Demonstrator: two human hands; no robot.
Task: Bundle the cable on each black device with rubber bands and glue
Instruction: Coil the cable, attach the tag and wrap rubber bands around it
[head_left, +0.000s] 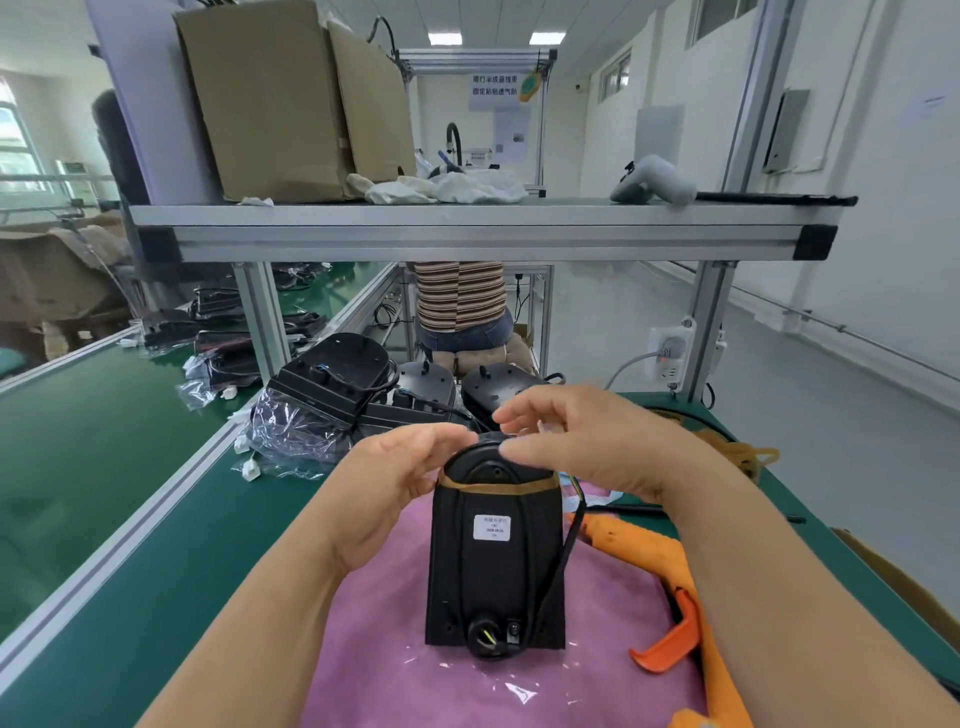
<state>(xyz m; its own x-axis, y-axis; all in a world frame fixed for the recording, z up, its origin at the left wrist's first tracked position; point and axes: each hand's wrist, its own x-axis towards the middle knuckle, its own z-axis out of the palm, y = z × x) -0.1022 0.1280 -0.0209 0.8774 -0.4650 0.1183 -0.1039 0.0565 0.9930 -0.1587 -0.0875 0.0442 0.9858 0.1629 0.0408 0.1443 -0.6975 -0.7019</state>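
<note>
— One black device (493, 561) stands on the pink cloth (374, 649) on the worktop (104, 467), its cable (569, 540) hanging loose down the right side.
— How will it handle?
— Hard shell, probably light and slick; the cable looks stiff and springy. Take the shell by its sides, below the tan rubber band (496, 488) across its shoulders.
— And each grip?
— The left hand (395, 483) wraps the top left corner. The right hand (587, 441) curls over the top; whether it pinches anything, I cannot tell. Beyond lie more devices (332, 384).
</note>
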